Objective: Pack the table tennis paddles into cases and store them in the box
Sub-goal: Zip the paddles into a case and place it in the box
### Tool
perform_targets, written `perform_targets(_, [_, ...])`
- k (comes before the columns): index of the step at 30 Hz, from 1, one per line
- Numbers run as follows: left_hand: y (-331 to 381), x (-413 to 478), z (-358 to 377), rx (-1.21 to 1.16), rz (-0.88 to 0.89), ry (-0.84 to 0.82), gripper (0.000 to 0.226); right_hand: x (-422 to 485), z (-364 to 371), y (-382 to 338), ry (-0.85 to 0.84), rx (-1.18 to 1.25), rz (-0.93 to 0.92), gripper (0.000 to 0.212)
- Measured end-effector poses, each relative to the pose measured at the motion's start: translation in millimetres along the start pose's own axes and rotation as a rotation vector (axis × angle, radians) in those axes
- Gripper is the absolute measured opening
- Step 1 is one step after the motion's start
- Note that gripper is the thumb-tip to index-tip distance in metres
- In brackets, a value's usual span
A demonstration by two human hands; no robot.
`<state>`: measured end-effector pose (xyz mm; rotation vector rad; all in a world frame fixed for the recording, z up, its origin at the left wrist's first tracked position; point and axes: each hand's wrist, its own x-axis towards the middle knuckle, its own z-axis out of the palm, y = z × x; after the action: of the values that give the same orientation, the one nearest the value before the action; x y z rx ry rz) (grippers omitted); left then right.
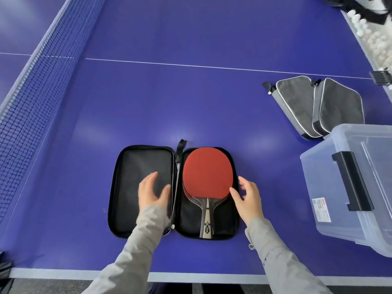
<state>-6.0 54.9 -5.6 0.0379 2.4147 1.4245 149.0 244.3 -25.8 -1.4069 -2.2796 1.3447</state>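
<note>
A black zip case (135, 164) lies spread open flat on the blue table near the front edge. In its right half rests a red-faced paddle (207, 172), handle pointing toward me, with a second paddle's edge showing under it. My left hand (151, 192) hovers over the empty left half, fingers relaxed and holding nothing. My right hand (248, 196) sits at the case's right edge, with its thumb tip at the paddle's lower right rim and nothing gripped. A clear plastic box (331, 187) with a black latch stands at the right.
Two grey-and-black zipped cases (318, 105) lie overlapping behind the box. The net (42, 81) runs along the left side. A tray of white balls (364, 32) sits at the far right edge. The table's white front edge (191, 276) is close to my body.
</note>
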Motion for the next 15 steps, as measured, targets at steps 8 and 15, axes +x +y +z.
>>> perform_targets(8, [-63, 6, -87, 0.402, -0.388, 0.243, 0.067, -54, 1, 42, -0.077, -0.316, -0.083, 0.057])
perform_targets(15, [-71, -13, -103, 0.149, -0.312, 0.086, 0.041, -57, 1, 44, -0.123, -0.586, -0.125, 0.064])
